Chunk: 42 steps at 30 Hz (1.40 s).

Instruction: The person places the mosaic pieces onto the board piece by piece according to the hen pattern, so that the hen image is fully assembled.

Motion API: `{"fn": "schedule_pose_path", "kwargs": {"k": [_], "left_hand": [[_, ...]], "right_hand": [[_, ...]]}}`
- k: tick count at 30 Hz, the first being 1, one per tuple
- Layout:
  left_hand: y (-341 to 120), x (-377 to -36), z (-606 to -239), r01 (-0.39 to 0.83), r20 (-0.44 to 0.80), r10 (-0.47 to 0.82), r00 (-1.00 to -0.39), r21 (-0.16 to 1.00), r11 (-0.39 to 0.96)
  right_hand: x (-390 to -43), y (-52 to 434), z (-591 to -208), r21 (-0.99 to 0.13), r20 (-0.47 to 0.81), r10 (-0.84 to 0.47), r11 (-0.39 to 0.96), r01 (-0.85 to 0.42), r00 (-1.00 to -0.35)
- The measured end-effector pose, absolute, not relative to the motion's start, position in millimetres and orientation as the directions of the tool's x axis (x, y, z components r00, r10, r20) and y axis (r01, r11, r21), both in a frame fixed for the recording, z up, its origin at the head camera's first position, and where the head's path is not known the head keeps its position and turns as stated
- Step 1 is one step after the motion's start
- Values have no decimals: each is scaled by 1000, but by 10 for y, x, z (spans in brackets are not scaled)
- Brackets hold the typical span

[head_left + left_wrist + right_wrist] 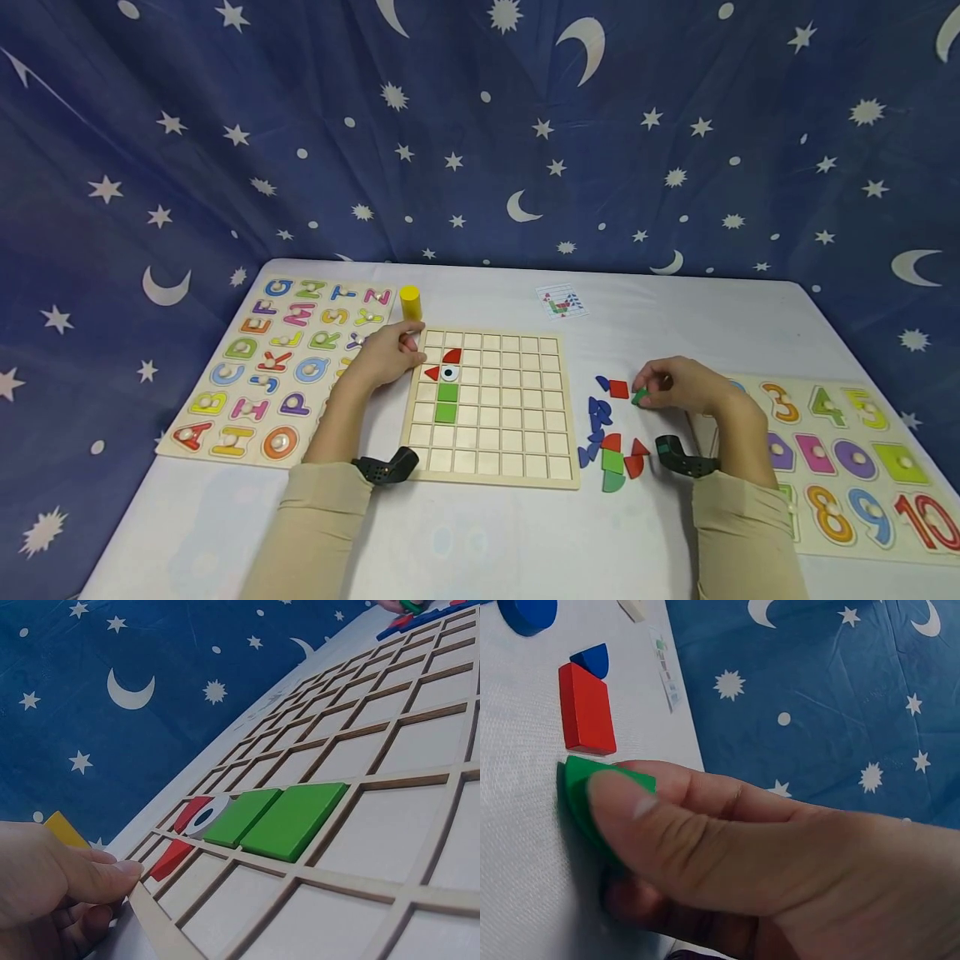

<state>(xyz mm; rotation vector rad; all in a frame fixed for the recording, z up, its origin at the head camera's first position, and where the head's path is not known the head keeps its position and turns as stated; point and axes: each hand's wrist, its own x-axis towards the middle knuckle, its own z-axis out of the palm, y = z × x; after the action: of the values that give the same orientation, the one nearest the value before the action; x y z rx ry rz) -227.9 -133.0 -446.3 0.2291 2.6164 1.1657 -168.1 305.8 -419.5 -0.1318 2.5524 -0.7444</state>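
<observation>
My left hand (384, 357) rests at the upper left corner of a wooden grid board (491, 478), thumb tip touching its rim. On the board sit a red quarter-round piece (453, 356), a white eye piece (449, 372), a red triangle (432, 372) and two green squares (447, 392). To the right of the board, my right hand (681, 385) pinches a green quarter-round piece (580, 780) between thumb and fingers, low above the table. Just beyond it lies a red square (589, 712) beside a blue piece (594, 660). The thumb hides part of the green piece.
Loose blue pieces (595, 417), a green square (612, 462) and several red pieces lie right of the board. A yellow cylinder (410, 303) stands near the left hand. A picture card (562, 301) lies behind. Letter (251, 400) and number (870, 483) puzzle boards flank both sides.
</observation>
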Motion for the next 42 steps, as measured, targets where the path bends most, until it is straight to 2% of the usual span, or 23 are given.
{"fn": "schedule_pose_path", "kwargs": {"k": [10,19,27,42], "left_hand": [[-1330,-2281,-4451,24,-190,244,-951,742,670],[-1329,-2285,-4466,26,-186,246,-951,746,666],[-1327,-2289,-4468,20,-189,242,-952,749,662],[-1325,-2286,-4464,15,-191,236,-953,747,665]], "right_hand": [[-1680,3067,-4166,-537,-319,-193,843,9,-928],[-1704,2952,-4112,-502,-331,-168,864,23,-929],[-1717,2912,-4115,-527,-333,-161,849,42,-929],[-1764,2732,-4119,-528,-225,-161,849,-18,-961]]}}
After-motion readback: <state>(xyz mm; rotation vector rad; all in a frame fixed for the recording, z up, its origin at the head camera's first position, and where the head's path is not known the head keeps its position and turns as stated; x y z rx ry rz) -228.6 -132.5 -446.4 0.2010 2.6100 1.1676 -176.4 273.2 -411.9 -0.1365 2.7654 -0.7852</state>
